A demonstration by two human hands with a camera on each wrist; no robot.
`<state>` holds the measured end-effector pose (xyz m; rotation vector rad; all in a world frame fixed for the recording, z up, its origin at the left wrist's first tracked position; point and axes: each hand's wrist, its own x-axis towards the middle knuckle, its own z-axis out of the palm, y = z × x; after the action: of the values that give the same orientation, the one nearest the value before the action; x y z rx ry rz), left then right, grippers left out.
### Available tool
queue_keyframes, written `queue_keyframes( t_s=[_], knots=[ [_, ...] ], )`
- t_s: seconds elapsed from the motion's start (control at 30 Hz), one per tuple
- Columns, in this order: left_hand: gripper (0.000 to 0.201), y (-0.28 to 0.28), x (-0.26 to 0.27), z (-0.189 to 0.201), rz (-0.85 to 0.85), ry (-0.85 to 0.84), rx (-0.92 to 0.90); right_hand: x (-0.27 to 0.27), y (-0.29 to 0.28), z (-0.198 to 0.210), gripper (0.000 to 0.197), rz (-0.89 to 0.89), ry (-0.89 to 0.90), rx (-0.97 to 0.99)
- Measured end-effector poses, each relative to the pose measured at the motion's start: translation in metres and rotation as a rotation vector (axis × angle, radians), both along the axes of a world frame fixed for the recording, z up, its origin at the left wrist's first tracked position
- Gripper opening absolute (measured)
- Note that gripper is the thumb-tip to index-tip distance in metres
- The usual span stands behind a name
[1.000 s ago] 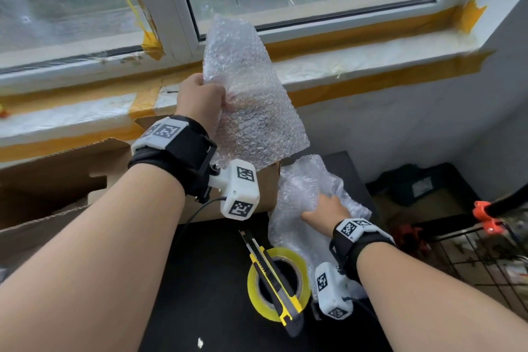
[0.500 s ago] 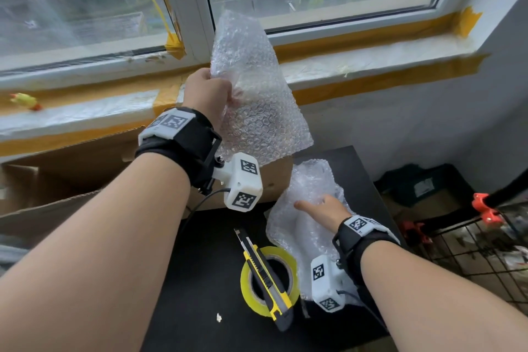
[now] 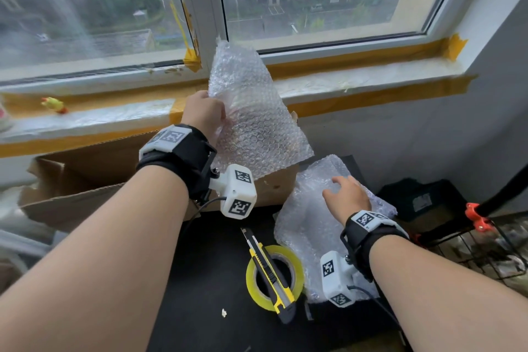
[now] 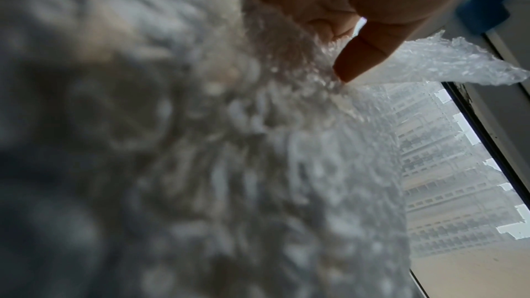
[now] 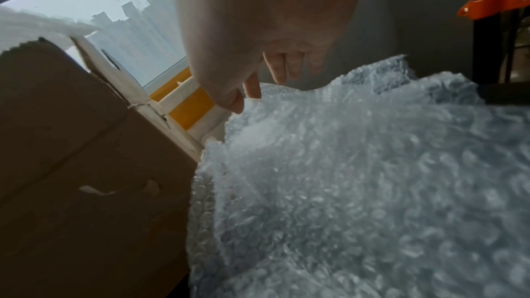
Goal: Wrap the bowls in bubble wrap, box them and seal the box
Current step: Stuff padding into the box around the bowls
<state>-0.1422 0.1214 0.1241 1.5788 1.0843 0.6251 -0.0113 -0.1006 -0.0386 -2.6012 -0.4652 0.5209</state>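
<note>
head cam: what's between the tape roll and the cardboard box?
Bare black tabletop. The utility knife lies across the tape roll, its tip pointing toward the cardboard box but stopping short. The head view shows this.

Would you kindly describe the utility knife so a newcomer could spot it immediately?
Start at the black table below the window. Near its front, beside the bubble wrap pile, lies a yellow tape roll. The utility knife rests across that roll: slim, yellow-and-black, the only long straight tool there.
</note>
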Motion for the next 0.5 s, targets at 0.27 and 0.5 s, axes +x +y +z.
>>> queue_keyframes(
  t_s=[0.27,0.5],
  knots=[
    [0.032,-0.011,-0.009,0.009,0.002,-0.040,-0.008,-0.003,0.005,0.009,0.054,0.057,-0.040,0.100],
    [0.031,-0.016,-0.014,0.026,-0.054,-0.059,0.003,-0.001,0.052,0.090,0.013,-0.035,-0.101,0.654]
  ],
)
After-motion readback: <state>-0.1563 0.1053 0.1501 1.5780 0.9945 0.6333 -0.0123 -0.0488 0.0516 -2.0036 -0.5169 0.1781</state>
